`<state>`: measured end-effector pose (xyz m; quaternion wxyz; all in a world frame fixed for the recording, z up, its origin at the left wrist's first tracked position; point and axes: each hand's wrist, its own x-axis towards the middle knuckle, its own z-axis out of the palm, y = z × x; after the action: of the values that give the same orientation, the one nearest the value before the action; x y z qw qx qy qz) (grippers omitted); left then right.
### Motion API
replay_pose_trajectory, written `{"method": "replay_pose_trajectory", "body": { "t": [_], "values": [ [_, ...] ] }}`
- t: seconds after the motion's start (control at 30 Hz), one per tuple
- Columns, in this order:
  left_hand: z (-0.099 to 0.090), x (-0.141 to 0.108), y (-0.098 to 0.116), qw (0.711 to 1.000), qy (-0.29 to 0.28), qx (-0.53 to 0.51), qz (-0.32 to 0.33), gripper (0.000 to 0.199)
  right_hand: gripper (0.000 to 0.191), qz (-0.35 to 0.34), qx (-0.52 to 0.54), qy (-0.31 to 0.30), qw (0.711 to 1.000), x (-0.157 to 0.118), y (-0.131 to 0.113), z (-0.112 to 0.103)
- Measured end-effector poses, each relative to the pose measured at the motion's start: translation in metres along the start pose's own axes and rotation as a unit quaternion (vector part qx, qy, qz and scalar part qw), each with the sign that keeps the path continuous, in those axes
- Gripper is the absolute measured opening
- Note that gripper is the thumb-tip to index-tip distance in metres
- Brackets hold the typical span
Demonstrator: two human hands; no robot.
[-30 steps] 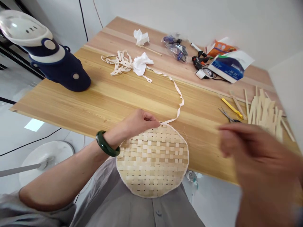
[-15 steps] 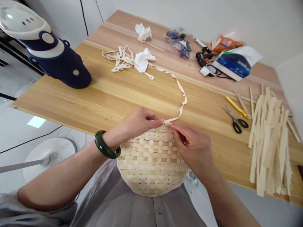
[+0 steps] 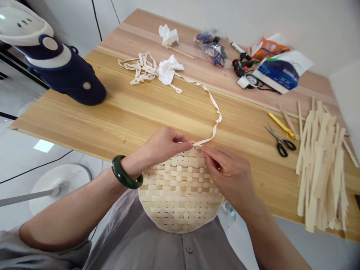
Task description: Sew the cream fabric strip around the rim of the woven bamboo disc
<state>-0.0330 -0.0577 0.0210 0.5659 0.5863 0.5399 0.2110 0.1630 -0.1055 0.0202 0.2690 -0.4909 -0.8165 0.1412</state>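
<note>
A round woven bamboo piece [image 3: 180,195] with a pale bound edge leans between my body and the table edge. At its top rim, my left hand [image 3: 165,146] pinches the edge, thumb and forefinger together. My right hand [image 3: 227,170] is closed beside it, its fingertips pinching the end of a pale fabric ribbon [image 3: 215,129] at the same rim. The ribbon runs from there across the table in a twisted curve. My fingers partly hide the spot where ribbon and rim meet.
Scissors [image 3: 279,141], a yellow cutter [image 3: 279,123] and many bamboo strips [image 3: 322,168] lie at the right. Farther back are a glue gun [image 3: 240,67], a blue packet [image 3: 281,71], bagged items [image 3: 212,48], crumpled tissue [image 3: 168,69] and loose ribbon [image 3: 143,67]. A navy bottle [image 3: 67,71] stands left.
The view has shifted slightly. Both hands keep their pinch at the top rim, with hardly any visible movement.
</note>
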Motion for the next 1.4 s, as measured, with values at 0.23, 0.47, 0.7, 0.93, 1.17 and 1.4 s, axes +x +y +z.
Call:
{"method": "replay_pose_trajectory", "body": {
  "t": [0.23, 0.47, 0.7, 0.93, 1.17, 1.4],
  "values": [
    [0.004, -0.004, 0.006, 0.996, 0.037, 0.071, 0.027, 0.026, 0.023, -0.004, -0.071, -0.012, 0.997, 0.009, -0.010, -0.007],
    [0.013, -0.015, 0.017, 0.982, 0.111, 0.147, 0.038, 0.019, 0.024, -0.048, -0.201, -0.045, 0.977, 0.025, -0.028, -0.019],
    [0.017, -0.020, 0.018, 0.974, 0.126, 0.183, 0.033, 0.016, 0.020, -0.013, -0.222, -0.072, 0.972, 0.026, -0.029, -0.007],
    [0.010, -0.017, 0.015, 0.973, 0.124, 0.188, 0.049, 0.020, 0.017, 0.005, -0.238, 0.014, 0.971, 0.015, -0.035, -0.012],
    [0.018, -0.020, 0.019, 0.974, 0.119, 0.177, 0.073, 0.017, 0.019, -0.004, -0.238, 0.026, 0.971, 0.018, -0.035, 0.000],
    [0.013, -0.025, 0.017, 0.979, 0.113, 0.144, 0.088, 0.018, 0.019, 0.071, -0.125, 0.102, 0.984, 0.031, -0.003, -0.031]
  ]
}}
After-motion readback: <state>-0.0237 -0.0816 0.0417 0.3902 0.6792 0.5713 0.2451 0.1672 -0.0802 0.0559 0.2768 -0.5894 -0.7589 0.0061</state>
